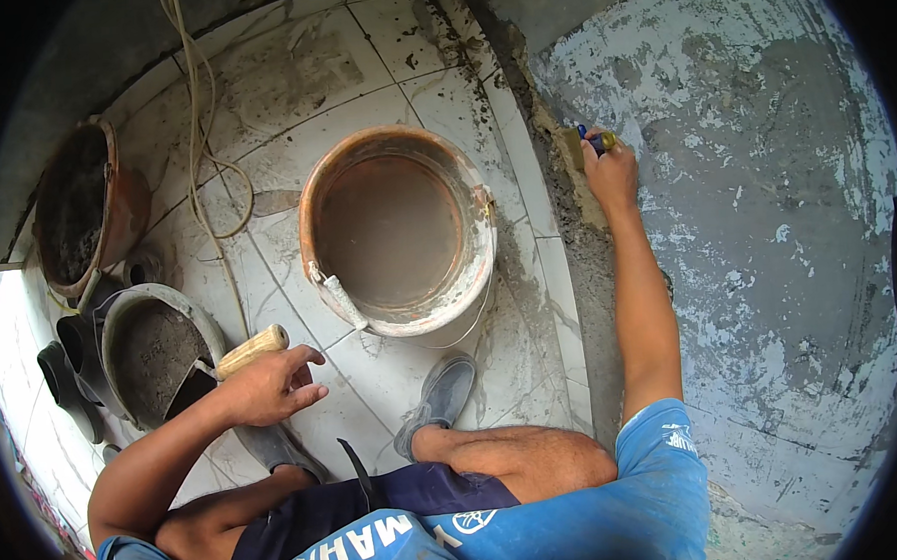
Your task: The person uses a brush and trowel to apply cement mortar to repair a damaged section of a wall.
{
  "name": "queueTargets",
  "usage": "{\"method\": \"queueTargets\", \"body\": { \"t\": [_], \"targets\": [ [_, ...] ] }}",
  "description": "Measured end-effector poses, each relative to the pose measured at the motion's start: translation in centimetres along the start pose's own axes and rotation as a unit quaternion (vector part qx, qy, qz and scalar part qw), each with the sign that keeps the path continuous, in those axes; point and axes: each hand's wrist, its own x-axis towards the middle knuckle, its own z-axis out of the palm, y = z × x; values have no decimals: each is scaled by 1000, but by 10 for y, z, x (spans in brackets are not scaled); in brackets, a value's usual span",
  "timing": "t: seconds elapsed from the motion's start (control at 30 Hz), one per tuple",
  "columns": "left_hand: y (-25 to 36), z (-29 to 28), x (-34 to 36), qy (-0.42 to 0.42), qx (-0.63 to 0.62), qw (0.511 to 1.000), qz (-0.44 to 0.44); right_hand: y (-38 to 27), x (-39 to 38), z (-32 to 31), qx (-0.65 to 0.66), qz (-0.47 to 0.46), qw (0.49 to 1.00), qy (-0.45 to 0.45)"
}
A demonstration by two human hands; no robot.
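Note:
My right hand (612,173) is closed round the blue and yellow handle of a brush (575,149). Its pale bristles touch the rough strip of mortar (563,190) along the foot of the wall. Over my lap, my left hand (271,388) holds nothing, thumb and fingers apart and slightly bent. Just beyond it is the wooden handle of a trowel (253,351), whose dark blade rests at a small tub of grey mortar (157,358). Between my arms and farther off stands an orange, mortar-crusted bucket (310,211) of cloudy brown water (391,232).
Another bucket (129,194) with dark mix stands at the far left. A pale hose (202,141) trails across dirty white floor tiles (306,116). Dark footwear (68,392) lies beside the tub. The patchy grey and pale-blue wall (746,217) rises on the right.

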Motion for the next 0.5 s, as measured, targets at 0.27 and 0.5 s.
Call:
{"method": "queueTargets", "body": {
  "t": [0.27,0.5],
  "targets": [
    [4,-1,1,-13,5,1000,5,-18,-12,-20,-56,31,998,27],
    [-4,3,4,-13,6,1000,15,-110,-81,-32,272,90,957,-48]
  ]
}}
